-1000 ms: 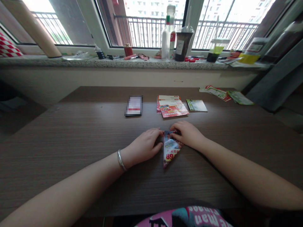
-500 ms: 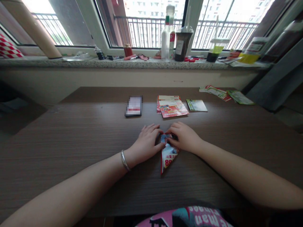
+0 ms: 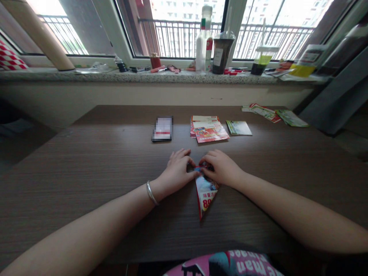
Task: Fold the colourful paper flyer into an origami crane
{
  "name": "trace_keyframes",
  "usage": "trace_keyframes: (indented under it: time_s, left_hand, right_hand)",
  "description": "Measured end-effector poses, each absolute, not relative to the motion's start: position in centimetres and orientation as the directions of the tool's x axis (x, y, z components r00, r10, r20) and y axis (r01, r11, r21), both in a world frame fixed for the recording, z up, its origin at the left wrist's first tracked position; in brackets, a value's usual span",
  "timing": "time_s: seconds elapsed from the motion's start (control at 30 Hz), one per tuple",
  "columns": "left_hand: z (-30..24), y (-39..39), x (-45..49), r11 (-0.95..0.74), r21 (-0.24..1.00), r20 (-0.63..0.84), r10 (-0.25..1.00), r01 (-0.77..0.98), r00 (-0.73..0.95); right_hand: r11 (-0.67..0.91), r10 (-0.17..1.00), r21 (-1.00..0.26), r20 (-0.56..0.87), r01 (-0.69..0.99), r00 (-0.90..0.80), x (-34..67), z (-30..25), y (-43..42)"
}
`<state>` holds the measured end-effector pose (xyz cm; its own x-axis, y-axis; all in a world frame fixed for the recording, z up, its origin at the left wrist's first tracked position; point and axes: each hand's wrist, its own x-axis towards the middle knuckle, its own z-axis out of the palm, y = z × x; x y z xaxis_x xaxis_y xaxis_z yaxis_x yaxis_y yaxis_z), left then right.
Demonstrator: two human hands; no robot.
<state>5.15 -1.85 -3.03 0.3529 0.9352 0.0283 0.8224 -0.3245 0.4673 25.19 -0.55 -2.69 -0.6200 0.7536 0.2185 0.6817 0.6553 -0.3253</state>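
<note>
A printed sheet of paper (image 3: 206, 193), folded to a narrow triangle with red edges, lies on the table with its point toward me. My left hand (image 3: 179, 168) pinches its upper left corner between thumb and forefinger, the other fingers stretched out above the tabletop. On the upper right side, my right hand (image 3: 220, 166) grips the paper's far edge, with the thumb on top and the fingers curled behind. Part of the top edge is hidden under the fingers. A silver bangle (image 3: 152, 193) sits on my left wrist.
Beyond my hands lie a blurred-out phone (image 3: 162, 129), a stack of red leaflets (image 3: 211, 132) and a small green-white pile of paper (image 3: 240, 128). More leaflets (image 3: 291, 118) rest at the table's far right. Bottles (image 3: 204, 46) and drink cups (image 3: 222, 53) stand on the windowsill.
The folded paper has slid slightly toward me and its tip points a little further right. Its top edge now shows a red border. Both hands have shifted slightly left, keeping hold.
</note>
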Motion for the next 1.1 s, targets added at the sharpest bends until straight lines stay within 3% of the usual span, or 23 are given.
trace_keyframes:
  time_s: [0.37,0.63,1.1]
  left_hand:
    - [-3.14,-2.42,5.24,-0.417,0.467,0.134,0.905,0.780,0.404]
    - [-3.42,-2.28,5.30,-0.409,0.449,0.092,0.905,0.794,0.414]
    - [-3.07,-1.94,5.16,-0.375,0.513,0.074,0.915,0.772,0.395]
  right_hand:
    - [0.675,0.734,-0.298,0.180,0.675,-0.655,25.30,-2.45,-0.61]
    - [0.650,0.757,-0.347,0.219,0.676,-0.615,25.56,-2.75,-0.53]
    - [0.721,0.690,-0.419,0.359,0.552,-0.629,25.59,-2.78,-0.25]
